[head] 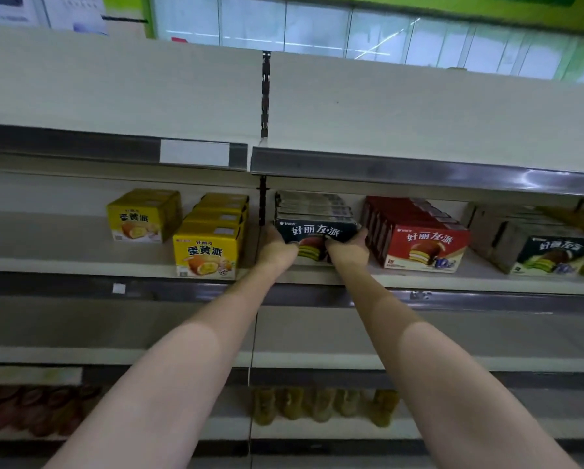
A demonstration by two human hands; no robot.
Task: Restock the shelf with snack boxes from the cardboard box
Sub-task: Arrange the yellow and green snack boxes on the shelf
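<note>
A dark snack box point(314, 231) stands at the front of a row of like boxes point(312, 206) on the middle shelf point(351, 277). My left hand point(278, 250) grips its left lower corner, and my right hand point(348, 250) grips its right lower corner, thumbs up along the sides. Both arms reach forward to the shelf. The cardboard box is out of view.
Yellow snack boxes point(207, 250) stand left of the dark row, with one more point(143, 216) further left. Red boxes point(422, 245) stand to the right, then dark green ones point(551, 253). The top shelf point(419, 170) overhangs closely. Lower shelves hold blurred goods point(321, 406).
</note>
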